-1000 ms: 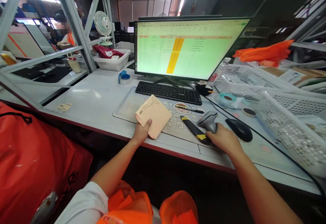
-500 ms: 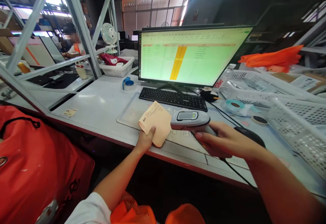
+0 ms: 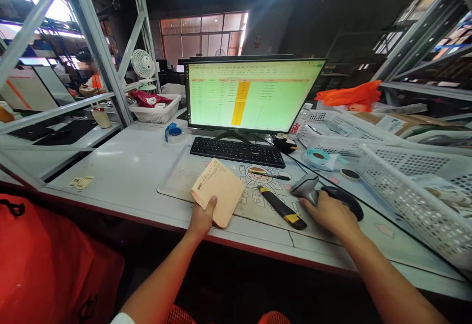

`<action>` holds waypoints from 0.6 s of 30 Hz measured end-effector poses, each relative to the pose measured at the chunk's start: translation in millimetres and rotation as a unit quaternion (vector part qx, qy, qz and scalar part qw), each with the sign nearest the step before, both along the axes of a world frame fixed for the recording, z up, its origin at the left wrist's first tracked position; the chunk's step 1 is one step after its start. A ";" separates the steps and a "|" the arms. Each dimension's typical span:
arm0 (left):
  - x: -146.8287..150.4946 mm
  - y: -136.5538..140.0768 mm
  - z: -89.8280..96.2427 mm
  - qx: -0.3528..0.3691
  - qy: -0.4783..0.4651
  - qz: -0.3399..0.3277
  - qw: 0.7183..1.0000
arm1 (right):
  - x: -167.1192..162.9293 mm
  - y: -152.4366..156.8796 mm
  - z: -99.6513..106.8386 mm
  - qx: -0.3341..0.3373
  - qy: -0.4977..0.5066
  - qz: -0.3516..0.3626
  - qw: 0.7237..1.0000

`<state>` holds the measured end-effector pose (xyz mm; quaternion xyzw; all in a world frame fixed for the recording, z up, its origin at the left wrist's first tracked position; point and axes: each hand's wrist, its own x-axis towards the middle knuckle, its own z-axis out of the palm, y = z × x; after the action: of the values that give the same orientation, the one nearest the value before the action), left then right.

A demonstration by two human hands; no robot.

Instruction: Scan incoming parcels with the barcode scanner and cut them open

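My left hand (image 3: 203,216) grips the lower left side of a beige paper packet (image 3: 224,191), its thumb on top. A printed label with a barcode shows along the packet's upper left edge. On the desk mat, my right hand (image 3: 334,211) is closed round the handle of a grey barcode scanner (image 3: 307,187), which lies low against the mat. A black computer mouse (image 3: 346,200) sits just beyond that hand. Between my hands lie a black and yellow utility knife (image 3: 282,208) and a black pen (image 3: 271,175).
A keyboard (image 3: 236,152) and a lit monitor (image 3: 247,98) stand behind the mat. White plastic baskets (image 3: 409,191) and tape rolls (image 3: 317,157) crowd the right side. A cable crosses the desk there. A red bag (image 3: 47,265) is at lower left; another person (image 3: 90,75) sits beyond the frame.
My right hand has lowered the scanner from above the mat to beside the mouse, uncovering the knife and pen. The packet stays in my left hand. The view has shifted.
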<state>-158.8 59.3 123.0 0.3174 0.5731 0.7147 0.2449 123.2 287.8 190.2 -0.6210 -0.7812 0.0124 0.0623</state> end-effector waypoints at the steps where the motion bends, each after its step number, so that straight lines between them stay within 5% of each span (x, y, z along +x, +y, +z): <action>1: -0.1 0.0 -0.6 -0.003 0.001 0.000 1.000 | -3.5 -2.4 6.1 0.007 0.002 0.002 1.000; 6: -1.1 -0.7 -2.1 -0.007 0.004 0.006 1.000 | -58.4 1.4 35.8 0.075 0.069 0.093 0.990; 12: -3.3 -0.6 -4.2 -0.010 -0.011 0.004 1.000 | -145.5 38.0 23.4 0.006 0.062 0.167 0.984; 18: -2.4 1.0 -2.5 -0.010 -0.020 0.013 1.000 | -176.9 53.7 24.5 -0.045 0.056 0.162 0.984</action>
<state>-161.2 60.2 120.5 0.2931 0.5795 0.7180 0.2505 -53.7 341.5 214.8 -0.4870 -0.8652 0.0923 0.0753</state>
